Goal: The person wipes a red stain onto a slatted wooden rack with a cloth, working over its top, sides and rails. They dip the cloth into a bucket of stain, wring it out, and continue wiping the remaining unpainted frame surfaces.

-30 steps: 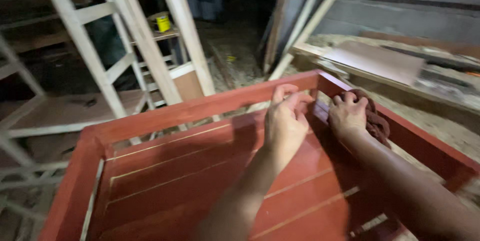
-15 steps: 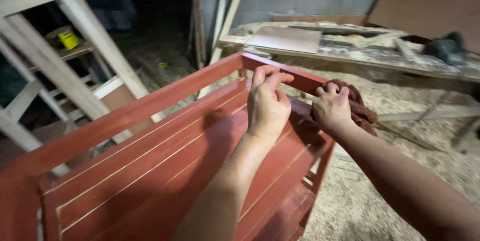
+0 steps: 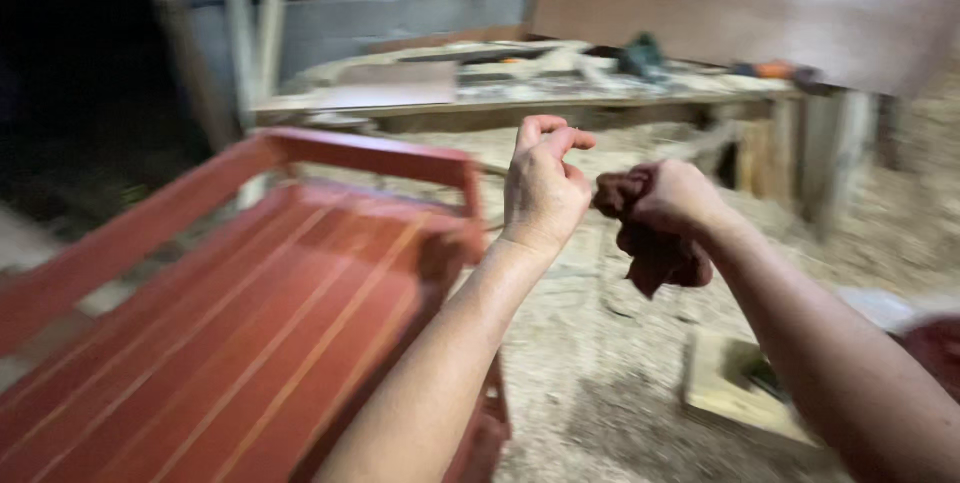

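Note:
A red-painted wooden frame with slats fills the lower left of the blurred head view. My left hand is lifted off its far corner, fingers curled loosely with nothing in them. Just to its right, my right hand is closed around a dark red rag that hangs below the fist. Both hands hover beyond the frame's right edge, above the sawdust-covered floor.
A long wooden workbench with boards and tools runs across the back. A brown panel leans behind it. Sawdust covers the floor, and a flat wooden piece lies at the lower right.
Both hands have left the red frame's corner and moved right, away from it. The view has swung right, so the pale wooden frames at the left are gone.

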Demonstrator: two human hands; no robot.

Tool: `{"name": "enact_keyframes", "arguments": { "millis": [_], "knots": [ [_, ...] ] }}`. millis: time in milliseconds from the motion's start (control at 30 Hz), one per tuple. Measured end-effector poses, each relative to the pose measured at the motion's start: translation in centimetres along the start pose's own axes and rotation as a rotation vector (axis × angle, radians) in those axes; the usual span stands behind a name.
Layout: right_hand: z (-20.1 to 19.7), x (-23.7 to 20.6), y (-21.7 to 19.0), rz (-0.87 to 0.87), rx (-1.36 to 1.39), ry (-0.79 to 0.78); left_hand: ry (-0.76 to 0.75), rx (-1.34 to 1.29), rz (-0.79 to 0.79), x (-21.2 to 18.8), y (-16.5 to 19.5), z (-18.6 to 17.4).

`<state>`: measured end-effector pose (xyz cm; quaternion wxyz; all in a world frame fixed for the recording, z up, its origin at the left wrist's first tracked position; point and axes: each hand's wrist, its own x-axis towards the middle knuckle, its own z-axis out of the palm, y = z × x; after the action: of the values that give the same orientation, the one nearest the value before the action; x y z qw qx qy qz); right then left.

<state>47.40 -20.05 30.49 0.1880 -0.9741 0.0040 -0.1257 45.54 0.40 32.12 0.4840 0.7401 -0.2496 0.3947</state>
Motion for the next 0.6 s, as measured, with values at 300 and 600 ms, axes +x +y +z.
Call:
{"name": "enact_keyframes", "arguments": {
  "millis": [300,600],
  "knots": [
    [-12.3,-10.1,23.9,0.428,0.273,0.175,-0.446,-0.250,-0.088,-4.0,12.3,22.0],
    [-14.8,-16.6,40.6,0.338,0.619,0.206,-0.538,-0.319,-0.066,-7.7,22.6,35.5]
  ]
}}
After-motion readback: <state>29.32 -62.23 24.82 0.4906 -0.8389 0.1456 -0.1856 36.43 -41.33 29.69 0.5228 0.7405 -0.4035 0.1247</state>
